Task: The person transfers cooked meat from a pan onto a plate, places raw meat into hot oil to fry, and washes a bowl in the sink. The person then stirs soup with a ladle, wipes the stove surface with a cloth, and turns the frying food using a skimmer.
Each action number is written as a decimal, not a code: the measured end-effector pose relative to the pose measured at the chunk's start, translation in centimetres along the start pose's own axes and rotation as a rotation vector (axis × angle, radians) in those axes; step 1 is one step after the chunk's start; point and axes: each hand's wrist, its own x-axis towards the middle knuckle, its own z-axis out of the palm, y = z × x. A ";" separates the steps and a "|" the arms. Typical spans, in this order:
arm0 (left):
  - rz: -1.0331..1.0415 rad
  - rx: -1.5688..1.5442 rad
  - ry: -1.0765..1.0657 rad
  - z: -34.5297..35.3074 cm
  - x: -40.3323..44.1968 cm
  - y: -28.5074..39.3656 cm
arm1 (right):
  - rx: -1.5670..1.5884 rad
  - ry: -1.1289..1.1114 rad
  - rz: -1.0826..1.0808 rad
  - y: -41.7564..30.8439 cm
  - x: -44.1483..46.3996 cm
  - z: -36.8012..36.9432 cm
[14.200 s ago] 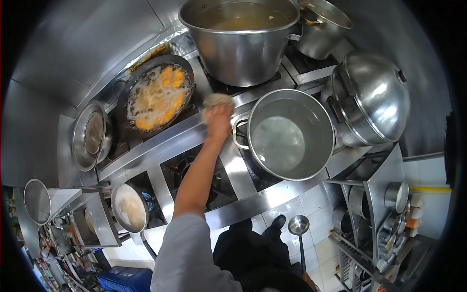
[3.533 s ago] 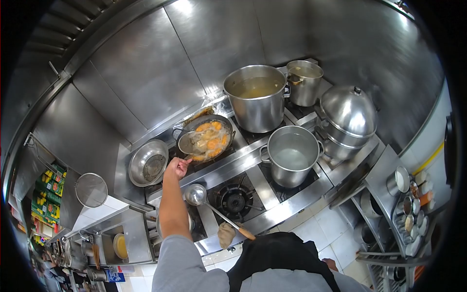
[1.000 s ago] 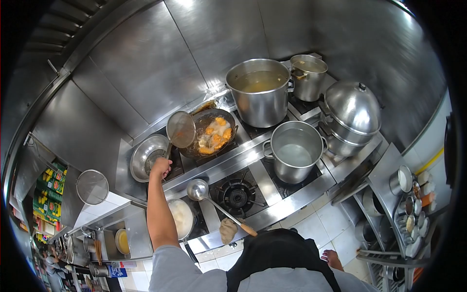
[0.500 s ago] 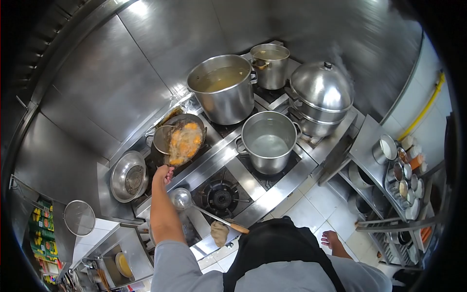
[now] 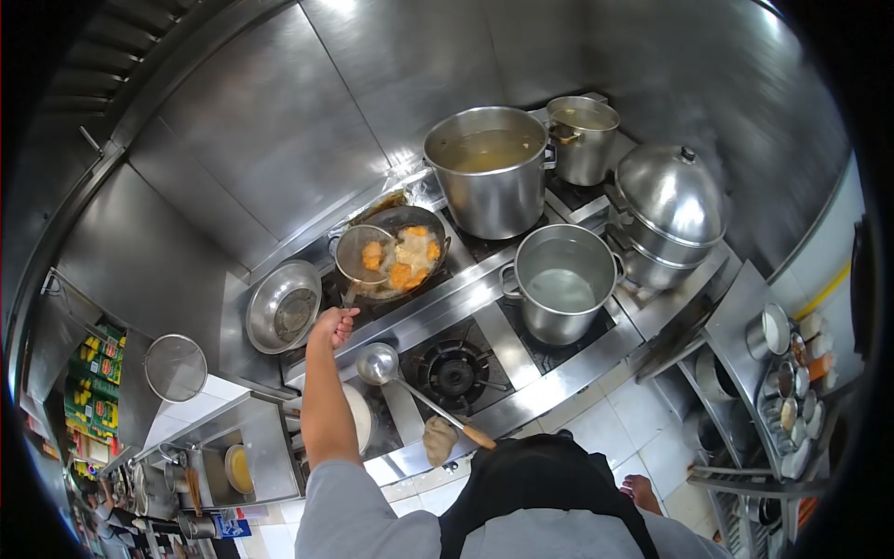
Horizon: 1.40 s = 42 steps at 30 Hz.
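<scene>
My left hand [image 5: 335, 326] is closed around the handle of a round mesh strainer [image 5: 351, 244]. The strainer sits over the left side of a dark wok [image 5: 445, 253], with a golden fried piece [image 5: 372, 255] in it. More orange-gold pieces [image 5: 406, 276] fry in bubbling oil on the wok's right side. My right hand [image 5: 640, 491] hangs low by my right side, partly hidden by my body; its fingers look loose, with nothing in them. Below my left hand, a ladle [image 5: 376, 363] with a wooden-tipped handle lies across the stove front.
A wide metal bowl [image 5: 265, 288] stands left of the wok. Large stockpot [image 5: 492, 196], smaller back pot [image 5: 585, 158], water pot [image 5: 562, 321] and domed steamer [image 5: 669, 196] occupy the stove. A crumpled cloth [image 5: 440, 441] lies at the front edge; shelves [image 5: 745, 354] stand right.
The strainer has shifted over the wok and now has a fried piece in it. The oil foam has thinned around the pieces. The camera view has swung left.
</scene>
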 end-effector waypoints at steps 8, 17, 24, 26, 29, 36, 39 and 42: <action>0.216 0.479 0.374 -0.5 -2.8 -0.5 | -0.005 -0.050 -0.023 -0.6 2.9 0.7; 0.213 0.431 0.426 1.0 -1.5 -0.7 | 0.034 -0.027 -0.011 -1.5 2.5 1.3; 0.295 0.436 0.496 -0.9 0.6 1.9 | 0.058 -0.024 0.021 1.2 2.0 0.1; 0.379 0.837 0.692 -5.8 7.9 1.3 | 0.054 -0.023 0.024 1.8 1.3 -0.3; 0.365 1.089 0.773 -5.6 9.6 1.6 | 0.054 -0.027 0.021 1.7 0.8 -0.2; -0.171 0.340 0.201 0.9 5.7 0.9 | 0.099 0.011 0.002 1.8 -0.5 -0.2; -0.240 0.263 0.047 0.6 5.5 0.5 | 0.095 -0.011 -0.012 2.0 -0.5 0.0; -0.221 0.156 -0.058 0.2 5.1 -0.2 | 0.047 -0.025 -0.021 1.3 -0.9 0.4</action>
